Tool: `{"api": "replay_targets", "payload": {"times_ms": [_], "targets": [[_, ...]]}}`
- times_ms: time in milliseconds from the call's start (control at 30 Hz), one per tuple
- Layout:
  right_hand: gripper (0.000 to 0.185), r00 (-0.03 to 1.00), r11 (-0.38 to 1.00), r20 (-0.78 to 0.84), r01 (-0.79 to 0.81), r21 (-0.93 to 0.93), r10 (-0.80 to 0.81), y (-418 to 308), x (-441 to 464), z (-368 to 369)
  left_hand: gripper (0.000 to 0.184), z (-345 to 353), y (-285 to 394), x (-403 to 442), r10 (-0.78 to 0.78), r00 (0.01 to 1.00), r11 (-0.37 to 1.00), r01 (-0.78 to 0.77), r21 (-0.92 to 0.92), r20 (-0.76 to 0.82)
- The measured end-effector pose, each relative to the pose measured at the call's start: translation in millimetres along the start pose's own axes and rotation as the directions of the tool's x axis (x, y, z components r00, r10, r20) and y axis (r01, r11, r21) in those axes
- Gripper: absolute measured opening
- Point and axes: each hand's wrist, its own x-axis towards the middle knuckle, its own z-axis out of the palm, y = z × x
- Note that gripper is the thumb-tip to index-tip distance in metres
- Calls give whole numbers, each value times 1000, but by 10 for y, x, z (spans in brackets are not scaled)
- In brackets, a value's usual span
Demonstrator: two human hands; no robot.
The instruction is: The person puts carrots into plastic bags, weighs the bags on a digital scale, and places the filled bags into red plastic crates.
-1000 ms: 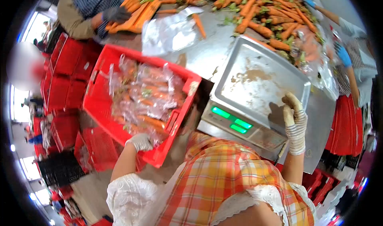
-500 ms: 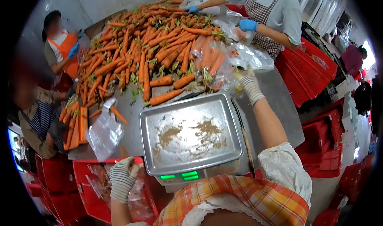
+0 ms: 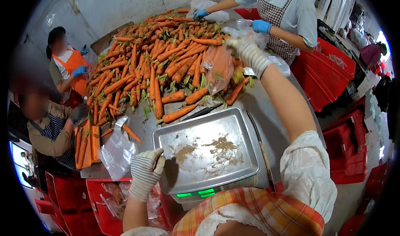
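My right hand (image 3: pixel 251 57), in a striped white glove, reaches over the table with its fingers closed at the upper end of a clear plastic bag of carrots (image 3: pixel 219 67). Its fingertips are partly hard to see. My left hand (image 3: pixel 146 172), gloved alike, is by the left rim of the metal weighing tray (image 3: pixel 208 173). Its fingers are curled in, with nothing visible in them. Only dirt lies in the tray, and green digits glow on the scale (image 3: pixel 204 193) below. Several loose carrots (image 3: pixel 178 113) lie just beyond the tray.
A large carrot heap (image 3: pixel 154 57) covers the far table. Flat plastic bags (image 3: pixel 117 152) lie left of the tray, a knife (image 3: pixel 204 111) behind it, a thin stick (image 3: pixel 261 148) at right. Red crates (image 3: pixel 102 202) stand below left and right. Several co-workers stand around the table.
My left hand has risen from above the red crate to the tray's left rim. My right hand has moved up and left to the carrot bag, whose lower end now stands clearer.
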Motion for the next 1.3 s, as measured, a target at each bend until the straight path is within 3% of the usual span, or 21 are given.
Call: {"api": "replay_targets", "payload": {"times_ms": [33,100,233,267,333,367,433,500,567,700,767,833,867,900,933,967,1033,1100,1167,1233,1300], "targets": [[32,1000,1000,-1,3,-4,-3,-73,282,-34,15,-11,-6,19,20,999,1000,-21,-13,-29],[29,952,933,14,-303,196,306,-187,783,-58,15,-74,27,11,22,999,1000,-23,-19,-30],[30,968,952,-92,-208,225,234,-657,18,-268,15,-112,-67,-122,-8,997,998,3,-68,-73],[33,994,979,-111,-18,-201,-4,-643,-34,-325,15,-122,-74,-160,-34,995,994,25,-108,-89],[38,894,535,-12,257,-805,-448,-684,-238,-327,16,-133,-107,-220,-53,992,989,37,-146,-111],[38,890,532,-18,257,-807,-456,-712,-244,-289,16,-141,-135,-248,-44,992,992,29,-124,-118],[35,916,290,65,192,-938,-396,-751,-237,-184,16,-166,-169,-296,-28,991,994,14,-104,-134],[32,896,247,139,261,-933,-421,-876,-236,-101,18,-191,-185,-341,-62,989,993,49,-106,-131],[30,981,259,35,85,-962,-193,-1259,-515,68,18,-232,-169,-371,-72,988,991,57,-118,-135],[26,896,165,155,242,-956,-416,-1502,-843,88,19,-240,-182,-442,-99,984,983,74,-169,-146],[27,853,228,162,308,-923,-496,-1425,-886,22,23,-215,-199,-465,-73,988,986,51,-162,-133],[28,661,418,16,493,-763,-751,-1365,-961,-43,27,-174,-190,-427,-52,990,986,31,-161,-129],[27,708,584,-77,511,-631,-702,-1491,-1153,-65,36,-148,-158,-390,-63,992,983,43,-178,-108],[27,713,582,-66,512,-632,-698,-1614,-1235,-104,45,-128,-114,-345,-73,994,980,56,-193,-84],[26,833,807,-45,519,-283,-552,-1710,-1301,-147,57,-108,-45,-287,-90,993,958,65,-279,-77],[25,881,878,3,471,-89,-473,-1794,-1396,-131,71,-82,60,-211,-106,992,929,75,-363,-67],[23,934,916,110,304,264,-341,-1980,-1621,39,86,-112,494,8,-218,975,755,146,-639,-34],[19,914,856,235,185,483,-331,-2004,-1710,397,97,65,721,288,-131,976,624,-55,-779,-174],[16,966,895,217,30,446,-141,-2025,-2049,740,89,74,1022,591,-249,932,398,-148,-905,-262],[16,965,856,225,0,517,-136,-1811,-2158,757,73,-28,967,854,-220,952,584,-47,-810,-214],[16,962,815,233,-21,579,-141,-1493,-2267,670,49,29,527,830,-2,1000,582,3,-813,3]]}}
